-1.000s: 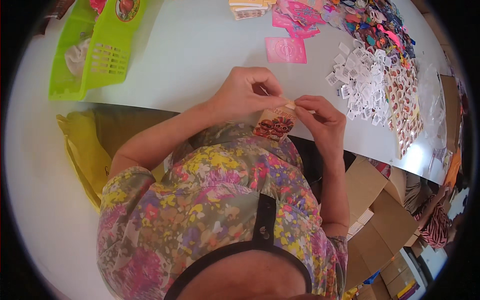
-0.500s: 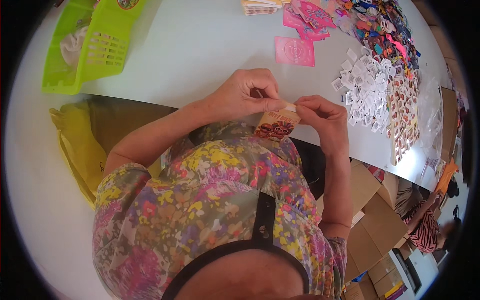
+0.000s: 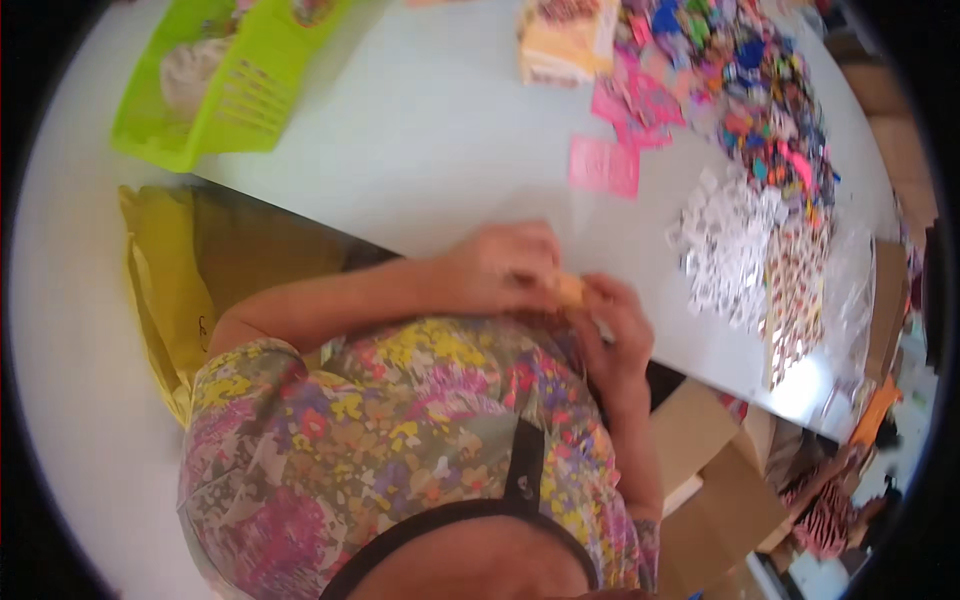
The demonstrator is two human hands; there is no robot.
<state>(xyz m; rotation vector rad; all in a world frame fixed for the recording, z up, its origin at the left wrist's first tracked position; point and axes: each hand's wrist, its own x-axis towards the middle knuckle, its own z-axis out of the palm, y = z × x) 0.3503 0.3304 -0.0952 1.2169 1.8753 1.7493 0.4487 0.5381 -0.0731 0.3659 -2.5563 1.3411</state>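
Note:
My left hand (image 3: 503,268) and my right hand (image 3: 618,322) meet at the near edge of the white table, in front of my flowered top. Between their closed fingertips is a small orange printed packet (image 3: 570,291), seen mostly end-on. Its left end is pinched by the left hand; the right-hand fingers close on the other end. Motion smears the fingers, and most of the packet's printed face is hidden.
Beyond my hands lie pink cards (image 3: 604,167) and a stack of cream printed packets (image 3: 567,45). To the right are white tags (image 3: 728,250), a sticker sheet (image 3: 796,300) and colourful trinkets (image 3: 750,90). A green basket (image 3: 255,95) stands left. Another person's striped sleeve (image 3: 825,515) shows lower right.
Both hands have drawn closer to my body with the packet, which has tipped so its printed face no longer shows. The whole view has shifted, with table items appearing lower.

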